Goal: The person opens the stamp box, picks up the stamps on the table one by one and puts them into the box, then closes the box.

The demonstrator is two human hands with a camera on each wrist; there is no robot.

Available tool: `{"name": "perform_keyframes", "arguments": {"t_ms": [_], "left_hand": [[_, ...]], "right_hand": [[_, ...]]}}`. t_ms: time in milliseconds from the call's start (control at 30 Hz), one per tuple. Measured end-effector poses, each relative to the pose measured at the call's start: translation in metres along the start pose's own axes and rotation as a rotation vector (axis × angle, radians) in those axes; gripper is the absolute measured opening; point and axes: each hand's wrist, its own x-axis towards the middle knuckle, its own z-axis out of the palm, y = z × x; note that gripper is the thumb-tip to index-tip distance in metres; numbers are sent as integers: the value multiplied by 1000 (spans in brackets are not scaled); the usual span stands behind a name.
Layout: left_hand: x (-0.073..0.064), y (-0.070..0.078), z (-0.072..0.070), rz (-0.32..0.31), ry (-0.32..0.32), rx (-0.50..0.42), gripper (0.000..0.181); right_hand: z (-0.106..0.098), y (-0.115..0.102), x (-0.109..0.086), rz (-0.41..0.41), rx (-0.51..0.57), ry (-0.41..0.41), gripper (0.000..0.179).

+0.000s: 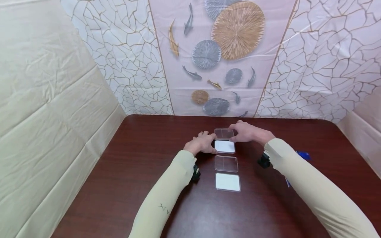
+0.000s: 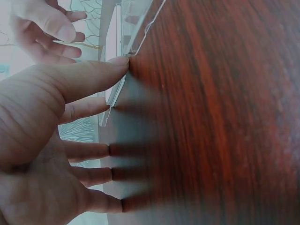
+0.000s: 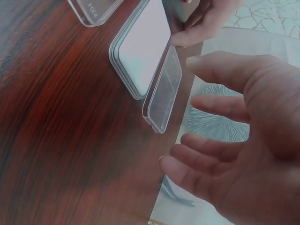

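Observation:
A flat clear case with a white inside (image 1: 224,146) lies on the table, and a clear empty lid (image 3: 164,91) lies just beyond it. My left hand (image 1: 203,142) is at the case's left side, thumb and index fingertips right at its edge. Its other fingers (image 2: 89,151) are fairly straight, their tips down on the tabletop. Over the right end of the lid hovers my right hand (image 1: 244,131), fingers spread and slightly bent. In the right wrist view a gap shows between that hand and the lid, with nothing held.
Nearer me, in the same column, lie a second clear lid (image 1: 226,163) and a second white-filled case (image 1: 227,181). A blue item (image 1: 303,155) lies partly behind my right sleeve. The dark wooden table (image 1: 134,172) ends at a patterned cloth backdrop (image 1: 184,86).

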Motion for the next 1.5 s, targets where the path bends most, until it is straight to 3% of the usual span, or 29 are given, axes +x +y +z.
{"name": "perform_keyframes", "arguments": {"t_ms": [333,833,1500], "left_hand": [[-3,2,-2,15,8,-13,60],[-3,1,-4,20,4,-30,61],[0,-3,2,15,5,-28,61]], "right_hand": [[-3,1,-20,-89,15,98,39],[-2,-1,-58,-101,40,148,36],[7,19,-97,-89,83,225,37]]}}
